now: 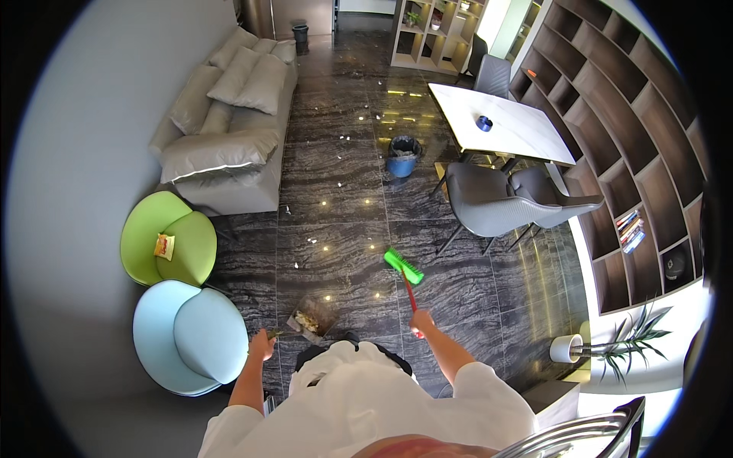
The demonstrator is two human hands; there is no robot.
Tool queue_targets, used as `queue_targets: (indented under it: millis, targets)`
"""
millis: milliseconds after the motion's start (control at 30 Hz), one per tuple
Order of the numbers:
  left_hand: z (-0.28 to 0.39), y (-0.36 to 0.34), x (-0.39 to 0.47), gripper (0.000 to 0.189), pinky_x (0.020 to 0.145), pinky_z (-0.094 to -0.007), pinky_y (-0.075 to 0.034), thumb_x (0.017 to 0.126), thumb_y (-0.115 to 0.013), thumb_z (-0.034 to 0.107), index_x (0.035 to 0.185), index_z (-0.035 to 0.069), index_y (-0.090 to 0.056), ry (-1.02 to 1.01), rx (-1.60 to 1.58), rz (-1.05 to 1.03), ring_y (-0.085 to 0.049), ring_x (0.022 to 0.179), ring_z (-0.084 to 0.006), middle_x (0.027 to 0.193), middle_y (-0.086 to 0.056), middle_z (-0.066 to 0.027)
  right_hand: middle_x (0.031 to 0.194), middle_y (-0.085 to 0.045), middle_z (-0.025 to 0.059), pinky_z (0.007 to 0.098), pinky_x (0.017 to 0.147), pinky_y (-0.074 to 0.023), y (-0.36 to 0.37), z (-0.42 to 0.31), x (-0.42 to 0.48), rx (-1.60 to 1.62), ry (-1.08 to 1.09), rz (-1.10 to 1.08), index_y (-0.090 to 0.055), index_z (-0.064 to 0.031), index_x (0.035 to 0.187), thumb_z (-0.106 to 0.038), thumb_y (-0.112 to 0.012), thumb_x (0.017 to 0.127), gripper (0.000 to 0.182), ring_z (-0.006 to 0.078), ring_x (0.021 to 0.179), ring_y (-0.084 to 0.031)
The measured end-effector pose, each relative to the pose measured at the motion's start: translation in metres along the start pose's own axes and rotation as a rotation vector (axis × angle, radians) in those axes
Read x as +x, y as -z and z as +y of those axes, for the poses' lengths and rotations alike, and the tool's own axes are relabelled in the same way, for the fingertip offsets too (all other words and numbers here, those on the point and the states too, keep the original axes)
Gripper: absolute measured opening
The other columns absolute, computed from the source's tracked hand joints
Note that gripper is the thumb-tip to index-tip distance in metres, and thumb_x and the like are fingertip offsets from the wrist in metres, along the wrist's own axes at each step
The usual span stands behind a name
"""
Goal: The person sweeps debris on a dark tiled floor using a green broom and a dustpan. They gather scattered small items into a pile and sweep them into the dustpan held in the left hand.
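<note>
My right hand [422, 324] grips the red handle [410, 295] of a broom. Its green bristle head [404, 265] is angled over the dark tiled floor ahead of me. In my left hand [262, 345] is the handle of a dustpan [314, 318], which is low by my feet with pale debris [307, 320] inside it. Small white scraps lie scattered on the tiles, among them one piece [296, 265] beyond the dustpan and another [312, 240] farther on.
On the left stand a light blue chair [209, 335], a green chair [192, 243] holding a snack packet [164, 246], and a grey sofa [240, 189]. A blue bin [402, 166] stands ahead. Right are grey chairs [481, 200], a white table [515, 129], shelves [618, 131] and a potted plant [566, 348].
</note>
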State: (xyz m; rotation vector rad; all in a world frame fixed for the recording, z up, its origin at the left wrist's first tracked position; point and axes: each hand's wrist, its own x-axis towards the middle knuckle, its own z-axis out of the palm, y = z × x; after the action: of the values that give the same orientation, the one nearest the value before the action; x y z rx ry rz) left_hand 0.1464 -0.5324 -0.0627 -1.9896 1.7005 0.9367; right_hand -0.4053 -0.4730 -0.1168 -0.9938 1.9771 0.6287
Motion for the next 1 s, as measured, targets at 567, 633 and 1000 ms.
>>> queue_targets:
  millis: [567, 633, 1000]
  targets:
    - [0.011, 0.001, 0.004, 0.036, 0.089, -0.052, -0.043, 0.099, -0.053, 0.04, 0.112, 0.006, -0.052, -0.027, -0.048, -0.042, -0.061, 0.103, -0.0409, 0.109, -0.064, -0.0201, 0.06, -0.055, 0.0053, 0.0325, 0.037, -0.0377, 0.03, 0.05, -0.062, 0.787, 0.092, -0.247, -0.066, -0.0063, 0.093, -0.013, -0.062, 0.09, 0.008, 0.0147, 0.043, -0.05]
    - [0.01, 0.002, -0.001, 0.036, 0.089, -0.0518, -0.043, 0.099, -0.052, 0.04, 0.112, 0.006, -0.052, -0.025, -0.03, -0.029, -0.061, 0.102, -0.0406, 0.108, -0.065, -0.0196, 0.06, -0.055, 0.0058, 0.0333, 0.037, -0.0383, 0.04, 0.044, -0.064, 0.732, 0.111, -0.204, -0.065, -0.0049, 0.092, -0.013, -0.062, 0.09, 0.009, 0.0154, 0.043, -0.05]
    - [0.001, -0.007, 0.006, 0.038, 0.091, -0.0524, -0.041, 0.098, -0.055, 0.041, 0.113, 0.006, -0.052, -0.031, -0.063, -0.007, -0.06, 0.106, -0.0416, 0.11, -0.064, -0.02, 0.075, -0.071, 0.0173, 0.042, 0.053, -0.0575, 0.002, -0.001, -0.046, -0.003, 0.146, 0.175, -0.072, 0.0023, 0.093, -0.008, -0.061, 0.08, 0.02, 0.0294, 0.062, -0.071]
